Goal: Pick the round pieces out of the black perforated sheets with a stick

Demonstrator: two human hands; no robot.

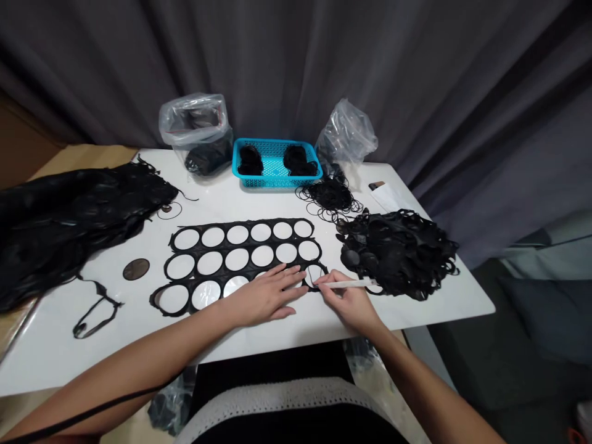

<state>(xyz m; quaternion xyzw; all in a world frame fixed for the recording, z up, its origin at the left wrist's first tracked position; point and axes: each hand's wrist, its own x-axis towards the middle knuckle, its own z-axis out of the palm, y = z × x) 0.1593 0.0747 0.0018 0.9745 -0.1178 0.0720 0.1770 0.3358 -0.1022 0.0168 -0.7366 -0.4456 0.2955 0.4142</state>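
Note:
A black sheet punched with three rows of round holes [240,256] lies flat on the white table [55,351]. My left hand [266,296] rests on its near right part, fingers stretched flat. My right hand [349,299] is closed round a thin white tool [356,284] held like a pen. The tool's tip touches the sheet's right end, at the last ring. A pile of loose black rings and discs [398,253] lies just right of my right hand.
A big heap of black sheet scraps [69,216] covers the left side. At the back stand a turquoise basket [275,163] and two clear plastic bags [197,132] [345,139] with black pieces. Thin black rings [330,197], a dark disc [135,269] and a scrap strip [95,311] lie about.

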